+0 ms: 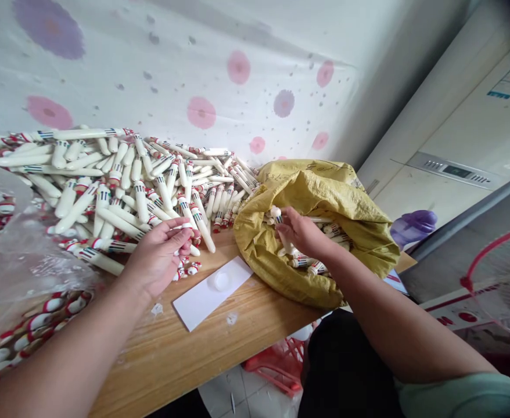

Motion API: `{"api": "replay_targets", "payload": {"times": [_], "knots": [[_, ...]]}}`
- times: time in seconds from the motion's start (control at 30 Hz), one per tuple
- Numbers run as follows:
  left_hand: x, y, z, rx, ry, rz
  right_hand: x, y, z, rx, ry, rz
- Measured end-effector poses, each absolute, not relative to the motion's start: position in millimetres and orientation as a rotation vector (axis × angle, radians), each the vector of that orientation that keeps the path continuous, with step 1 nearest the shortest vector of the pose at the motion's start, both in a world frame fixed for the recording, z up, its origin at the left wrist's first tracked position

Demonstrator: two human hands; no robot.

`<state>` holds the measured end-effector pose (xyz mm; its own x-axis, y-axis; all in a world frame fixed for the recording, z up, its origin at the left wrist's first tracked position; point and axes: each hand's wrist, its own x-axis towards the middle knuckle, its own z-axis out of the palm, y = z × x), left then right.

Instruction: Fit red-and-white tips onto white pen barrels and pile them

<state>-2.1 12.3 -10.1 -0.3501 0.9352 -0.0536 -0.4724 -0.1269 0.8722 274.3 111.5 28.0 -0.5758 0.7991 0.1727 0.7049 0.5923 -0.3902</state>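
My left hand (161, 255) is closed in a pinch over the table, with a small white piece showing at the fingertips; the rest of it is hidden. Just below those fingers lie several small red-and-white figure toppers (189, 270). Inside the mouth of a yellow woven sack (259, 255), my right hand (301, 232) grips a white multicolour pen (277, 217) with a white top, held upright. More such pens (318, 267) lie in the sack under that hand. Behind my left hand spreads a large heap of cream multicolour pens (139, 200), many with red-and-white tops.
A white card (198, 305) with a small clear round dish (221, 281) of white stuff lies on the wooden table (168, 366). Clear plastic bags (32, 244) with red-and-white toppers (32, 328) are at left. A red basket (276, 366) stands below.
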Motion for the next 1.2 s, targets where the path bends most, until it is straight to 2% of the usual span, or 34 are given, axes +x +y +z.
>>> {"api": "replay_targets", "payload": {"times": [0.13, 0.27, 0.37, 0.53, 0.7, 0.87, 1.0, 1.1, 1.2], "knots": [[-0.1, 12.4, -16.2, 0.758, 1.108, 1.564, 275.8, 94.0, 40.2, -0.742, -2.345, 1.004], [0.8, 10.7, -21.6, 0.848, 1.182, 1.507, 272.6, 82.0, 37.0, -0.46, -2.104, 1.643], [1.3, 8.6, -22.6, 0.891, 1.225, 1.463, 264.1, 75.0, 28.8, -0.371, -1.801, 1.899], [5.0, 5.6, -18.2, 0.964, 1.237, 1.433, 239.1, 69.0, 15.7, -0.584, -1.408, 1.699], [18.0, -6.1, -12.0, 1.097, 1.033, 1.182, 214.0, 60.2, 11.2, -0.598, -1.161, 1.636], [27.1, -16.3, -8.6, 1.002, 0.798, 1.092, 201.6, 54.2, 4.4, -0.498, -1.638, 1.478], [23.4, -16.7, -6.4, 0.957, 0.782, 1.124, 206.1, 60.1, 6.3, -0.568, -2.312, 0.8], [16.8, -13.4, -4.8, 0.949, 0.751, 1.126, 210.2, 65.4, 11.4, -0.64, -2.469, 0.406], [9.8, -6.8, -5.0, 0.906, 0.817, 1.319, 209.1, 67.9, 11.8, -0.753, -2.324, 0.573]]}}
